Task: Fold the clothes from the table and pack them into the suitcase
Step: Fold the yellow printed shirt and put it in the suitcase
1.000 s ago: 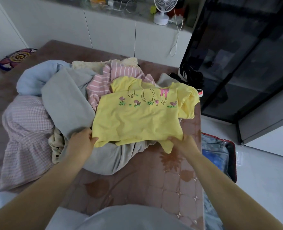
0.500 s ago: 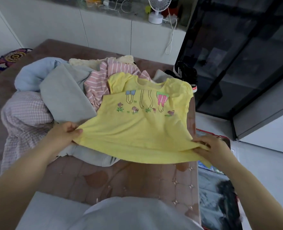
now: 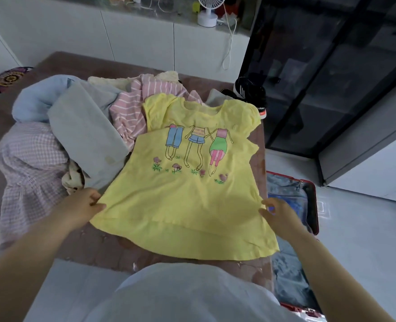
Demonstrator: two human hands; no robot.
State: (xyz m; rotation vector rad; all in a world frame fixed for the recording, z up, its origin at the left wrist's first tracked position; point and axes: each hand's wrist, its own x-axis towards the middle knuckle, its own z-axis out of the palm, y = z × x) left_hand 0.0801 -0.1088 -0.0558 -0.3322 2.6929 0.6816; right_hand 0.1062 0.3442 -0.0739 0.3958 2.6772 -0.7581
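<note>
Head view. A yellow shirt (image 3: 192, 194) is laid out flat, print side up, on the near right part of the bench (image 3: 127, 249), with its collar toward 12 o'clock and its hem toward 6 o'clock; the upper part is lapped over a pile of clothes (image 3: 87, 135) that is heaped from 9 to 12 o'clock of it. The side edge at 9 o'clock of the shirt is pinched by the left hand (image 3: 85, 203), thumb on top of the cloth. The right hand (image 3: 278, 212) is seen at the opposite edge, at 3 o'clock, with fingers loosely curled; whether the cloth is grasped or has been let go cannot be told, as the hand is blurred. An open suitcase (image 3: 308, 196) is placed on the floor just beside the bench, at 3 to 5 o'clock of the shirt.

The step in hand is judged to be the spreading of the shirt; no fold is made yet. For the next move, the sleeves and sides would have to be turned in toward the middle line, and the hem brought up toward the collar, so that a compact packet is formed before it is carried to the suitcase. The hem overhangs the near edge of the bench, so a slide toward 12 o'clock may be needed first.
</note>
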